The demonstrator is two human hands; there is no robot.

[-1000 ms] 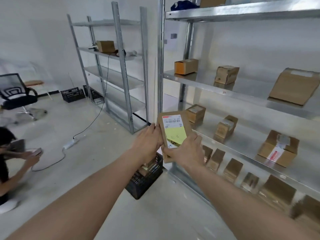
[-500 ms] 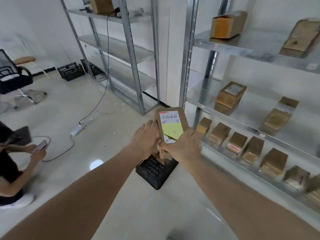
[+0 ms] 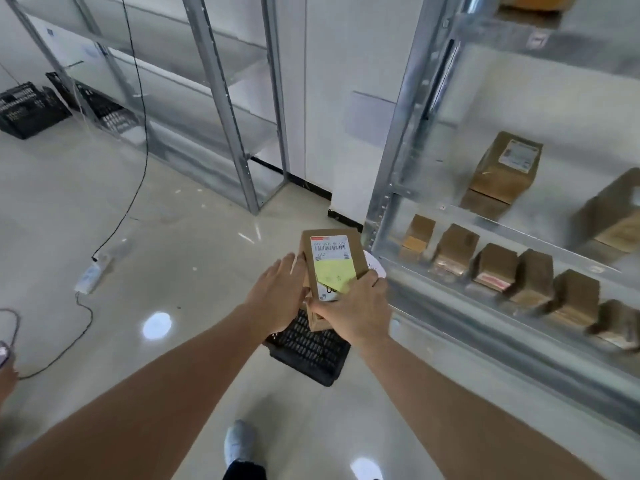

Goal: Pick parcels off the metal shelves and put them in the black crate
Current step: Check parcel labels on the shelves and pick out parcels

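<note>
Parcel [image 3: 334, 268]: one flat, rectangular brown cardboard packet with a white barcode label and a matte yellow sticker on its face. Carried tilted above the black crate, at centre frame.

Right hand [image 3: 349, 311]: fingers curled round the parcel's lower end, thumb across the label. Left hand [image 3: 277, 299]: fingers straight, palm flat against the parcel's left edge.

Black crate [image 3: 311, 348]: one, plastic, lattice-walled, standing on the floor directly under the hands; a brown box corner shows inside it.

Metal shelves [image 3: 485, 289]: galvanised steel, dull and speckled, at 3 o'clock. On the lowest visible shelf stands a row of about seven small brown cardboard boxes [image 3: 495, 268], several taped. On the shelf above, two larger boxes [image 3: 502, 171], one labelled.

Second shelf rack [image 3: 214, 109]: same steel, at 11 o'clock.

Floor [image 3: 173, 237]: glossy pale tile. One black cable [image 3: 138, 133] trails to a white power strip [image 3: 91, 275] at 9 o'clock. Two more black crates [image 3: 27, 109] at 10 o'clock.
</note>
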